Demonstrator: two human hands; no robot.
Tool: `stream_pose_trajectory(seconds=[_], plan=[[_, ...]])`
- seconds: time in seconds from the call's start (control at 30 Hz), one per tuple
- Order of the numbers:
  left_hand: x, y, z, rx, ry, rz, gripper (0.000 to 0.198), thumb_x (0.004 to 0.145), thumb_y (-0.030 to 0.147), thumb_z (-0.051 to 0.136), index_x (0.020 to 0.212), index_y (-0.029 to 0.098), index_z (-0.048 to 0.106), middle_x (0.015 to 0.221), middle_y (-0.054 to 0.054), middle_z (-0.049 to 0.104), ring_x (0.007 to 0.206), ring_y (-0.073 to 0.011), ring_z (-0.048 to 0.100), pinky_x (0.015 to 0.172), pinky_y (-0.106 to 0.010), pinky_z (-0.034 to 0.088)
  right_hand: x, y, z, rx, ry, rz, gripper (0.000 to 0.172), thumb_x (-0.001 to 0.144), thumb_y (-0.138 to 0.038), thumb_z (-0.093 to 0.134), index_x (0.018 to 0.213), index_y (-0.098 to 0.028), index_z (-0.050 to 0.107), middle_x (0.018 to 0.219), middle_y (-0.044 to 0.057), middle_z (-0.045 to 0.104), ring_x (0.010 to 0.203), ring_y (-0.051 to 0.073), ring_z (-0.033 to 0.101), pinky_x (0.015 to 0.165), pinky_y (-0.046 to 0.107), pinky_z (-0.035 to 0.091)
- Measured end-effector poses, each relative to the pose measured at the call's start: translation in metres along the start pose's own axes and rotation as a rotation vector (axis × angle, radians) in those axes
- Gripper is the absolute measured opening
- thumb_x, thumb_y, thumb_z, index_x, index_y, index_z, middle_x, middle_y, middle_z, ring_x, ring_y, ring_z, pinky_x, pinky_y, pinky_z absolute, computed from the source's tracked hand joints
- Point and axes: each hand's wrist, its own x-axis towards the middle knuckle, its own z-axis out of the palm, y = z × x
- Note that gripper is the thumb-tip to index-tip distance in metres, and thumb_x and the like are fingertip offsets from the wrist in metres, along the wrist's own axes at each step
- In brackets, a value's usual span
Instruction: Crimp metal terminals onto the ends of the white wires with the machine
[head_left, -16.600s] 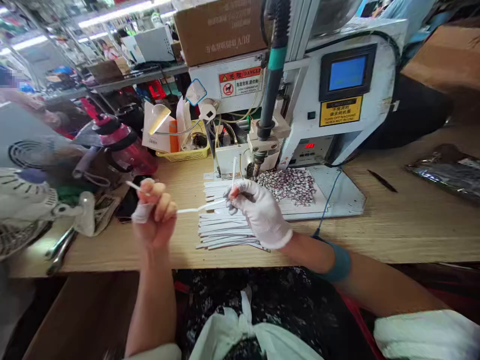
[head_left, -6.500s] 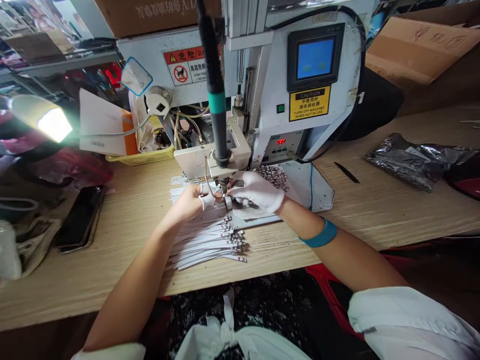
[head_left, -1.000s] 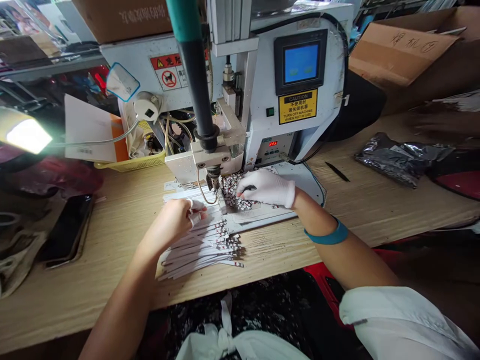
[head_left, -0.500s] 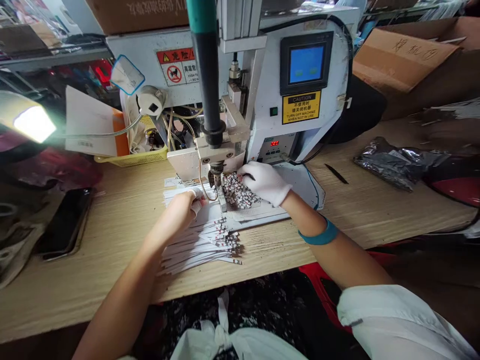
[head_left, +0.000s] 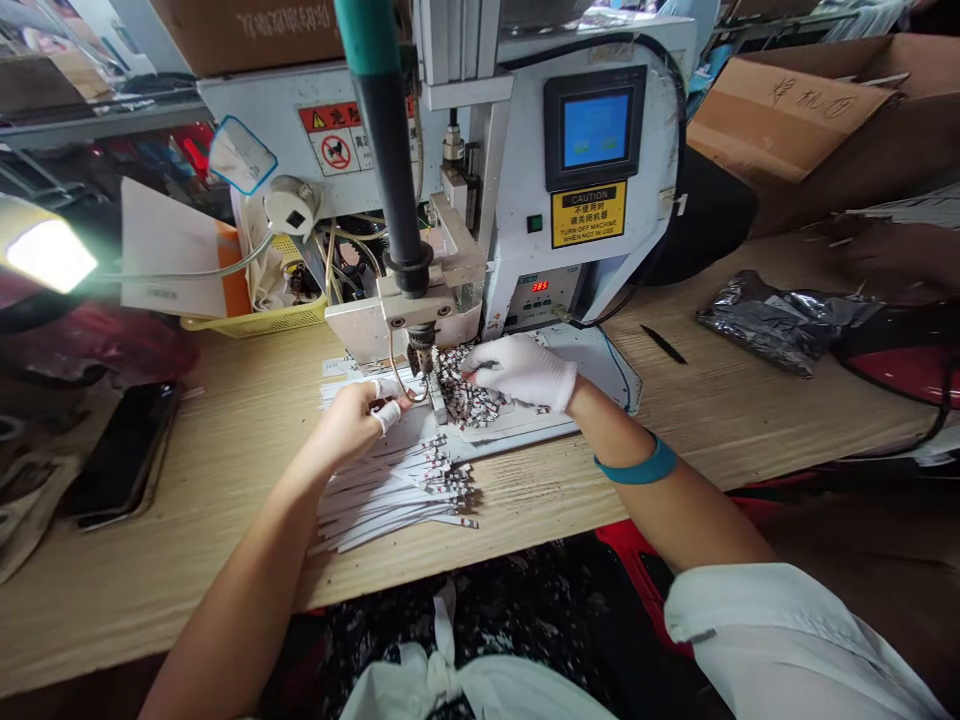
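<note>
My left hand (head_left: 360, 418), with white finger covers, is closed in a pinch beside the small metal jig (head_left: 439, 402) under the soldering head (head_left: 421, 350). What its fingertips hold is too small to make out. White flat strips (head_left: 379, 500) with small dark-and-white tips are spread in a bundle just below that hand, and more lie behind it. In a white glove, my right hand (head_left: 525, 370) reaches into a pile of small black-and-white parts (head_left: 469, 392) right of the jig. Its fingertips are pressed together, and anything between them is hidden.
The machine's body with a blue screen (head_left: 596, 128) rises behind the hands. A lit lamp (head_left: 52, 250) and a phone (head_left: 124, 450) are at left. At right lie a dark pointed tool (head_left: 664, 344) and a silvery bag (head_left: 780, 315); a cardboard box (head_left: 795, 105) stands beyond.
My left hand's fingertips have shifted toward the jig, with thumb and finger showing more. The right hand's fingers have moved lower into the pile. The whole view has moved slightly.
</note>
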Motion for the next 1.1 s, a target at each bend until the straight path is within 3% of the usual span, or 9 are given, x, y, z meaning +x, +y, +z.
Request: stream_pose_trajectory(seconds=[0.1, 0.17, 0.3, 0.4, 0.5, 0.57, 0.77, 1.1], plan=[[0.001, -0.001, 0.002, -0.048, 0.011, -0.022, 0.033, 0.070, 0.046, 0.053, 0.072, 0.014, 0.064, 0.068, -0.004, 0.065, 0.067, -0.0188, 0.057, 0.063, -0.028, 0.043, 0.010, 0.001, 0.014, -0.080, 0.191, -0.131, 0.015, 0.076, -0.016, 0.060, 0.082, -0.016, 0.074, 0.085, 0.004, 0.072, 0.084, 0.017, 0.064, 0.075, 0.026, 0.045], [0.002, -0.002, 0.003, -0.079, 0.022, -0.031, 0.033, 0.070, 0.046, 0.054, 0.070, 0.015, 0.063, 0.064, -0.002, 0.062, 0.067, -0.0185, 0.056, 0.062, -0.027, 0.043, 0.016, 0.001, 0.022, -0.090, 0.208, -0.150, 0.014, 0.075, -0.017, 0.062, 0.082, -0.016, 0.074, 0.085, 0.004, 0.072, 0.082, 0.017, 0.063, 0.074, 0.027, 0.044], [0.003, 0.000, 0.005, -0.141, 0.032, -0.045, 0.033, 0.067, 0.047, 0.057, 0.068, 0.014, 0.064, 0.064, -0.002, 0.061, 0.064, -0.0166, 0.054, 0.060, -0.026, 0.042, 0.017, -0.001, 0.024, -0.031, 0.153, -0.127, 0.007, 0.069, -0.015, 0.065, 0.073, -0.015, 0.071, 0.075, 0.003, 0.069, 0.073, 0.016, 0.061, 0.068, 0.026, 0.042], [0.003, 0.006, 0.004, -0.166, 0.027, -0.059, 0.033, 0.066, 0.046, 0.057, 0.067, 0.014, 0.063, 0.064, -0.002, 0.060, 0.061, -0.0146, 0.050, 0.057, -0.024, 0.039, 0.011, -0.004, 0.018, 0.301, 0.113, -0.015, 0.007, 0.069, -0.019, 0.066, 0.072, -0.013, 0.067, 0.066, 0.002, 0.065, 0.061, 0.013, 0.059, 0.059, 0.026, 0.044], [0.002, 0.011, 0.003, -0.174, 0.028, -0.077, 0.033, 0.066, 0.047, 0.057, 0.060, 0.014, 0.058, 0.057, 0.000, 0.055, 0.055, -0.0121, 0.045, 0.052, -0.023, 0.034, 0.006, -0.010, 0.016, 0.692, -0.027, 0.136, 0.011, 0.069, -0.019, 0.066, 0.076, -0.011, 0.061, 0.059, 0.001, 0.060, 0.047, 0.009, 0.053, 0.045, 0.023, 0.044], [0.001, 0.012, 0.002, -0.184, 0.033, -0.072, 0.035, 0.066, 0.048, 0.057, 0.057, 0.015, 0.056, 0.055, 0.001, 0.053, 0.054, -0.0112, 0.043, 0.052, -0.022, 0.033, 0.006, -0.013, 0.019, 0.825, -0.094, 0.184, 0.010, 0.067, -0.013, 0.065, 0.075, -0.011, 0.059, 0.059, 0.000, 0.058, 0.043, 0.007, 0.051, 0.040, 0.021, 0.043], [0.002, 0.011, 0.004, -0.232, 0.011, -0.078, 0.029, 0.064, 0.042, 0.060, 0.065, 0.013, 0.063, 0.062, -0.001, 0.059, 0.060, -0.0132, 0.049, 0.057, -0.024, 0.039, 0.008, -0.018, 0.025, 0.900, -0.158, 0.219, 0.014, 0.070, -0.007, 0.061, 0.079, -0.014, 0.054, 0.052, -0.006, 0.049, 0.037, 0.005, 0.043, 0.028, 0.015, 0.033], [0.008, 0.002, 0.008, -0.268, -0.005, -0.076, 0.023, 0.063, 0.036, 0.060, 0.057, 0.015, 0.060, 0.059, 0.000, 0.057, 0.060, -0.0130, 0.048, 0.058, -0.024, 0.038, 0.006, -0.024, 0.028, 0.855, -0.106, 0.207, 0.013, 0.070, -0.007, 0.061, 0.076, -0.015, 0.052, 0.051, -0.008, 0.045, 0.036, 0.002, 0.036, 0.028, 0.012, 0.029]])
